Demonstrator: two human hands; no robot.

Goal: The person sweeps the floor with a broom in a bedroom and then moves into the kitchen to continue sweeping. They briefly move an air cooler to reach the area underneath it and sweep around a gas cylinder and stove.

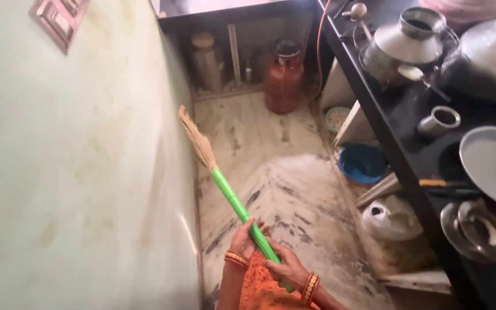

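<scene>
Both hands (pixel 268 252) round green broom (pixel 237 204)

Gas cylinder (pixel 284 77) stands at twelve o'clock on the floor (pixel 282 189); wall (pixel 76 172) at nine; surface (pixel 397 132) at three, with a basin (pixel 363 163) on the floor below its edge.

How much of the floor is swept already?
Hard to tell what is already clean: the marble floor looks streaky all over. Right now the left hand and right hand grip the green broom, its bristles raised by the wall. The far end near the red gas cylinder and blue tub looks unreached.
</scene>
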